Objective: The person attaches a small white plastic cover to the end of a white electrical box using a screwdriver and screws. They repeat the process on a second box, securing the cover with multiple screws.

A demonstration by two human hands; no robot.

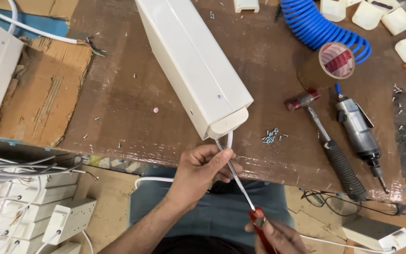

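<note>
A long white box-shaped housing (pixel 196 63) lies diagonally on the brown workbench (pixel 123 108), its capped end near the front edge. A white cable (pixel 230 139) comes out of that end. My left hand (pixel 203 171) pinches the cable and the metal shaft just below the housing. My right hand (pixel 273 235) grips the red handle of a screwdriver (pixel 243 190), whose tip reaches the housing's end cap.
A small hammer (pixel 330 146) and a pneumatic driver (pixel 360 134) lie at right, near a tape roll (pixel 336 60) and a blue coiled hose (pixel 320 26). Loose screws (pixel 269 136) sit by the housing. Several white power strips (pixel 34 207) are stacked lower left.
</note>
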